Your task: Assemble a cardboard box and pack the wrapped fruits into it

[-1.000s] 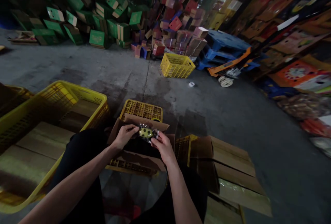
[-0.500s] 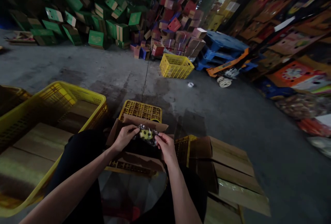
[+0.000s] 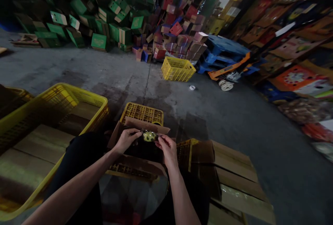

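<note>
Between my two hands is a small yellow-green packet with dark spots [image 3: 149, 136], in shiny clear wrap; I cannot make out what is inside. My left hand [image 3: 127, 140] pinches the wrap at one end. At the other end my right hand [image 3: 167, 147] pinches it between thumb and fingers. The packet is stretched level above an open cardboard box [image 3: 151, 163], whose flaps stand out and whose inside is dark. Beneath the box is an upturned yellow crate [image 3: 142, 111].
On the left a large yellow crate [image 3: 105, 102] holds closed cartons [image 3: 43, 141]. Flattened-looking cartons [image 3: 235, 164] lie on the right. Farther off are a yellow basket [image 3: 178, 69], a tape roll [image 3: 191, 88], a pallet jack [image 3: 231, 67], blue pallets [image 3: 223, 46] and heaped green boxes [image 3: 99, 41].
The wrap has been drawn tighter around the spotted packet, its loose ends now gathered in my fingers. Both hands stay over the box. The view has tilted slightly.
</note>
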Demonstrator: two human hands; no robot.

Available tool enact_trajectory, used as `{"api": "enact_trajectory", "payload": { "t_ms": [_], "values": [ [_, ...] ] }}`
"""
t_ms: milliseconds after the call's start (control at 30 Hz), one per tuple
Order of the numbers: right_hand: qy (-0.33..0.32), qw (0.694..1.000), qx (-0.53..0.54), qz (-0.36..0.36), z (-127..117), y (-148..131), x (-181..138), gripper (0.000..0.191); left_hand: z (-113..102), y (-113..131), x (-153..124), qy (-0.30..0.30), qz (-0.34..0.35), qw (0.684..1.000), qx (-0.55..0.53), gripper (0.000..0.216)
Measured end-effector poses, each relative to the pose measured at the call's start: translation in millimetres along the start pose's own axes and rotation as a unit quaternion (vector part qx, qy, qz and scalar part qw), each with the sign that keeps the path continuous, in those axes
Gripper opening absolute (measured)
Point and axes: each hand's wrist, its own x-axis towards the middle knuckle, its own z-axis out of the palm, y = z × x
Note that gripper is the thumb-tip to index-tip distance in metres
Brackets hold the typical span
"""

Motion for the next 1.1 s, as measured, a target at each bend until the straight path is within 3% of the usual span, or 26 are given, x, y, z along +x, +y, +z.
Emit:
{"api": "enact_trajectory", "payload": {
  "t_ms": [133, 367, 567, 767, 1100],
  "values": [
    [-0.016, 1.0, 0.013, -0.003, -1, 1, 1, 0.034, 3, 1, -2, -0.002, -0.041, 0.995, -0.09, 0.046],
    [-0.012, 0.999, 0.035, -0.029, -1, 0, 2, 0.021, 4, 6, -3, -0.006, -0.032, 0.979, -0.2, 0.051],
    [-0.069, 0.995, 0.031, -0.06, -1, -2, -3, 0.019, 7, -1, -2, 0.003, -0.068, 0.971, -0.231, 0.043],
    [-0.094, 0.99, 0.083, -0.064, 2, -6, -5, 0.012, 8, -11, -2, -0.039, -0.105, 0.949, -0.294, 0.057],
    [-0.142, 0.982, 0.1, -0.068, 8, -10, -11, 0.01, 8, -16, -6, -0.091, -0.107, 0.943, -0.302, 0.066]
  ]
}}
